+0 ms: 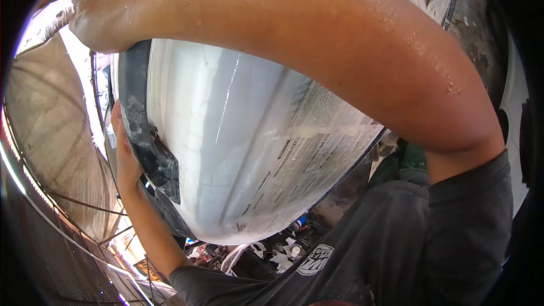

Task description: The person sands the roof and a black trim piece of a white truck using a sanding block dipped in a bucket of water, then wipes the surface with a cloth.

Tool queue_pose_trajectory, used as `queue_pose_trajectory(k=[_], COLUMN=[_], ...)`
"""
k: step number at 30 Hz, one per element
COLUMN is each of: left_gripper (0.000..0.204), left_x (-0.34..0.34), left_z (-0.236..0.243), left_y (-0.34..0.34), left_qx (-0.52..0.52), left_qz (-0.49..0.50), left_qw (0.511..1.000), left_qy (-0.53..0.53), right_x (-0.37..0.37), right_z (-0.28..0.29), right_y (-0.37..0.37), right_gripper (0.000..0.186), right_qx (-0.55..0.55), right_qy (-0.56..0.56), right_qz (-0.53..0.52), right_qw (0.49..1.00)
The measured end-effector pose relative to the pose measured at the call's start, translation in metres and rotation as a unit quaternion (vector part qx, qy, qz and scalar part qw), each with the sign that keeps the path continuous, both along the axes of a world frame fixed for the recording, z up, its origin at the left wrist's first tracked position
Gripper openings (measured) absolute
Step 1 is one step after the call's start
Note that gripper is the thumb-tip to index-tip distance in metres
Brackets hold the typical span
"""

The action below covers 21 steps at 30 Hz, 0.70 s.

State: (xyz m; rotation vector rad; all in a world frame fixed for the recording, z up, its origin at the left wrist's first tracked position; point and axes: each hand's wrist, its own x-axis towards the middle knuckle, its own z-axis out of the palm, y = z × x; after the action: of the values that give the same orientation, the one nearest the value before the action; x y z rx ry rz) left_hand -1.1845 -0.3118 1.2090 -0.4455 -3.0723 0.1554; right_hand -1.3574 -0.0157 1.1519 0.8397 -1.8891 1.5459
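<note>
carrying looks to be the step in hand: a large white panel (pixel 226 130), glossy and curved like a car body part, fills the middle of the frame, tilted, with newspaper masking (pixel 317 141) taped over its right half and a dark edge trim (pixel 144 136) along its left side. left hand (pixel 126 153), at the left middle of the frame, presses flat against that dark edge, fingers wrapped behind it so how far they curl cannot be told. right arm (pixel 340 39) arches over the top of the panel from the right (wet drops on the skin), and the right hand (pixel 93 14) at the upper left hooks over the panel's top corner, closed on its edge. by my judgement the next move calls for a steady two-sided hold, since the paint looks smooth and slippery. scattered paper scraps (pixel 277 255) lie at the bottom centre.
</note>
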Motion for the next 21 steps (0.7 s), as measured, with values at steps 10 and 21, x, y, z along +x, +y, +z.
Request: queue_pose_trajectory(k=[10,21], left_gripper=[0.047,0.052], left_x=[-0.016,-0.014], left_z=[0.002,-0.019], left_y=[0.075,0.049], left_qx=[0.446,0.487], left_qz=[0.283,0.297], left_qw=[0.845,0.819], left_qy=[-0.078,0.061], right_x=[-0.001,-0.005], right_z=[0.007,0.013], right_y=[0.001,0.000], right_gripper=[0.035,0.035], right_qx=[-0.002,0.003], right_qy=[0.009,0.017], right_qz=[0.003,-0.008], right_qw=[1.000,1.000])
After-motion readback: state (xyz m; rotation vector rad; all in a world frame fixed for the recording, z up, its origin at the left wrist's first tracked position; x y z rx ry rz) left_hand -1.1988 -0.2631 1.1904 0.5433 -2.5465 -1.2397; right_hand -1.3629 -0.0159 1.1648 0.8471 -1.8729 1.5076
